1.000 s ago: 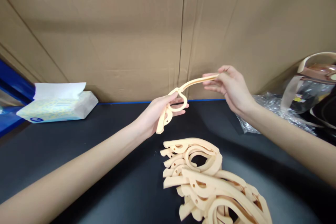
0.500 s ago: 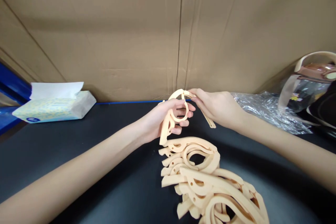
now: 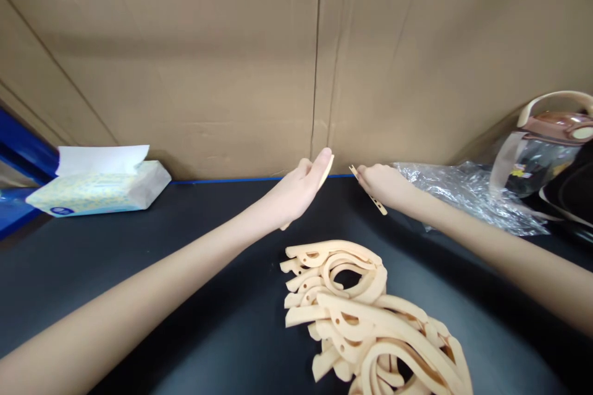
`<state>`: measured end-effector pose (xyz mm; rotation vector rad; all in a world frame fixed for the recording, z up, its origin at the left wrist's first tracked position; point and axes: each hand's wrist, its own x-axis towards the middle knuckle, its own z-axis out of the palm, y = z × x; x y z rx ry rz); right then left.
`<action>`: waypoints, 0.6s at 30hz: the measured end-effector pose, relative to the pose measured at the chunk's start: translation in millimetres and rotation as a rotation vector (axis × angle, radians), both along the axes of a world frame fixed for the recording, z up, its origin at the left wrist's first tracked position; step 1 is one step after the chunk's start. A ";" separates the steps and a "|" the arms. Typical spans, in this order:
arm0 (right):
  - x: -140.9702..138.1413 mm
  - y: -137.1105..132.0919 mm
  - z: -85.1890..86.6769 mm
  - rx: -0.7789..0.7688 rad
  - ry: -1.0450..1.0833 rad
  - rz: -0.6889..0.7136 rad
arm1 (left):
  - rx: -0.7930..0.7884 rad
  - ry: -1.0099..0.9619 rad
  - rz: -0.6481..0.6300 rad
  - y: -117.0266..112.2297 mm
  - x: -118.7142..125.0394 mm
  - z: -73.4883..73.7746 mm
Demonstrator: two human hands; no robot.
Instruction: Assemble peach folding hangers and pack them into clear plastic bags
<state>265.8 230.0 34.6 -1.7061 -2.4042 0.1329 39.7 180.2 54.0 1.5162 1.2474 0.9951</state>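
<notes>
My left hand (image 3: 303, 188) is closed around a beige plastic hanger part (image 3: 327, 173), seen almost edge-on. Its tip shows past my thumb, while my palm and fingers hide most of it. To the right, near the table's back edge, my right hand (image 3: 382, 184) pinches a second slim hanger part (image 3: 377, 205), tilted down to the right. The two parts are apart. Below both hands lies a heap of beige folding hangers (image 3: 356, 311), stacked overlapping, with curved arms and ring-like openings.
A tissue pack (image 3: 99, 191) with a sheet sticking out lies at the left on the black table (image 3: 194, 321). Crumpled clear plastic (image 3: 467, 194) and a drink bottle (image 3: 532, 160) with a handle are at the right. A cardboard wall (image 3: 222, 74) stands behind.
My hands have moved apart, the right one rightward; the hanger parts that met between them are now separate. My left hand has turned, hiding its ring-shaped piece. The heap stays put.
</notes>
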 end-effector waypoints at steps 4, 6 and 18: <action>-8.5 -9.0 -4.5 0.014 0.124 0.003 | -0.057 0.053 0.070 10.6 13.3 11.9; -15.4 -13.8 3.1 0.027 0.242 0.042 | -0.087 0.053 0.067 11.4 18.3 16.2; -16.6 -29.3 53.5 0.283 0.548 0.330 | 0.147 0.187 -0.030 2.4 5.5 31.7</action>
